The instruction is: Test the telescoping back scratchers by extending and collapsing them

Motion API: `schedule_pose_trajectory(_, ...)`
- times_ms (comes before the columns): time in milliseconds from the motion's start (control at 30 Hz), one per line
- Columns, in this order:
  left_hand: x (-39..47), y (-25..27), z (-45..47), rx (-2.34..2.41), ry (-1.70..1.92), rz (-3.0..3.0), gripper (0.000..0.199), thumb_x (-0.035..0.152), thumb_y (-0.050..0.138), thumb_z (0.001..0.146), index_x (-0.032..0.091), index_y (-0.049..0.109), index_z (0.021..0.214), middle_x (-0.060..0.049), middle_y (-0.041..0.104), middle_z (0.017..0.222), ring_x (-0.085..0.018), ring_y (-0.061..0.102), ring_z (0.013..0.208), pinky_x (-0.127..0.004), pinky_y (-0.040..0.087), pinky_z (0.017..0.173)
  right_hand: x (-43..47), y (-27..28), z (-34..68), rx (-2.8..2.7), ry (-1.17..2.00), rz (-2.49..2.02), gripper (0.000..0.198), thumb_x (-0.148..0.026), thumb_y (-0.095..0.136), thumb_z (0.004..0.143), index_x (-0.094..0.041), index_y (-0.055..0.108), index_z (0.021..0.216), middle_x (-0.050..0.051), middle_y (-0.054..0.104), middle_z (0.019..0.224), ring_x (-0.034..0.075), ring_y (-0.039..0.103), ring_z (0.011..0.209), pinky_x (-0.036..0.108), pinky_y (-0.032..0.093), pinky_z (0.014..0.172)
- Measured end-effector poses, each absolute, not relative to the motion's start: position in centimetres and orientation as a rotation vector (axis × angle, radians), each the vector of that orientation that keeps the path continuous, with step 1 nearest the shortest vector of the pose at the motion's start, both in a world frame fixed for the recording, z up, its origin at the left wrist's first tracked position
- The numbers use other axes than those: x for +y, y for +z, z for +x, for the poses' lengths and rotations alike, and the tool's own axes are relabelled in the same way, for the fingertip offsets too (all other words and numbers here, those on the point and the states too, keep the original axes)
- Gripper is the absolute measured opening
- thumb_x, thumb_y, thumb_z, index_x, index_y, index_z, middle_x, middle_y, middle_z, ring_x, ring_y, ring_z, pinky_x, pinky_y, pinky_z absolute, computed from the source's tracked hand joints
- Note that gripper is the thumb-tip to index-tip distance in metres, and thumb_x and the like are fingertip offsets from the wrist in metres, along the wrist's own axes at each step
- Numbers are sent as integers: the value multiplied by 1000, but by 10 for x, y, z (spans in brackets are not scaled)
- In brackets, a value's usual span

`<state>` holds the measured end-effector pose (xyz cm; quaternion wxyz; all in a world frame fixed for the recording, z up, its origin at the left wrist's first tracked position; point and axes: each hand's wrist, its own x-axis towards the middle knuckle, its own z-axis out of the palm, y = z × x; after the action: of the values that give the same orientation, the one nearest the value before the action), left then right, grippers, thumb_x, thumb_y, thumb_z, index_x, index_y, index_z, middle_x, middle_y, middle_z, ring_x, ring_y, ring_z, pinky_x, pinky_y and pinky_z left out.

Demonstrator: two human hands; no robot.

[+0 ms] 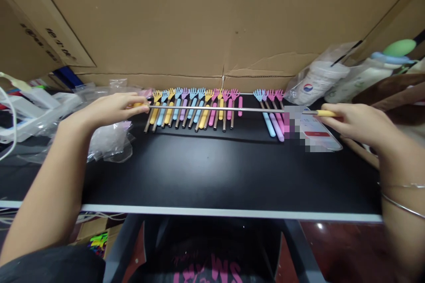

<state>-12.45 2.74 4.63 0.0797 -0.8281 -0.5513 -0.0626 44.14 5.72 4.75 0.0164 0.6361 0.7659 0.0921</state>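
Stretched level above the table is an extended telescopic back scratcher (199,108), a thin metal rod with yellow ends. My left hand (113,108) pinches its left end, mostly covered by the fingers. At the other end, my right hand (355,121) grips the yellow handle. Behind the rod lies a row of back scratchers (184,104) with claw heads in yellow, blue, purple and pink, and separate coloured handles among them. A smaller group of back scratchers (274,119), blue, purple and pink, lies to the right with long handles toward me.
Crumpled clear plastic bags (111,141) lie at left beside a white power strip (29,115). On the right are a phone (320,132), a lidded cup (320,82) in plastic, and a pale bottle (368,77). Cardboard (186,22) walls the back. The table's white edge (232,212) runs before me.
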Motion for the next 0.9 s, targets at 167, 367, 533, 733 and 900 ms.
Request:
schedule_pose_trajectory(167, 29, 46, -124, -1733, -95, -2477, 67, 62, 15, 96, 15, 62, 102, -6, 58, 95, -17, 52, 83, -24, 39, 71, 54, 45, 435, 2402, 421, 2010, 15, -35, 51, 79, -23, 46, 71, 5, 57, 69, 15, 43, 59, 29, 22, 57)
schedule_pose_trajectory(367, 29, 48, -119, -1652, -195, -2360, 54, 53, 21, 98, 18, 62, 105, -5, 58, 91, -17, 52, 83, -23, 34, 66, 52, 45, 428, 2412, 500, 2057, 14, -35, 47, 77, -23, 45, 70, 6, 56, 67, 16, 39, 58, 28, 21, 56)
schedule_pose_trajectory(533, 24, 36, -83, -1505, -279, -2394, 48, 49, 25, 97, 23, 65, 103, -5, 64, 99, -22, 59, 92, -27, 38, 67, 44, 39, 396, 2475, 498, 1918, 20, -39, 43, 79, -23, 42, 67, 6, 56, 64, 16, 42, 58, 28, 20, 54)
schedule_pose_trajectory(733, 13, 31, -57, -1496, -328, -2356, 41, 45, 31, 96, 24, 66, 101, -4, 67, 98, -21, 62, 88, -27, 39, 62, 39, 30, 380, 2538, 545, 1821, 19, -38, 41, 81, -23, 42, 70, 7, 61, 68, 17, 48, 59, 27, 20, 53)
schedule_pose_trajectory(900, 13, 30, -57, -1468, -376, -2354, 40, 43, 33, 96, 23, 67, 97, -5, 67, 95, -21, 62, 87, -27, 39, 63, 36, 30, 380, 2564, 624, 1811, 18, -37, 43, 82, -22, 47, 73, 8, 64, 73, 18, 52, 63, 27, 20, 52)
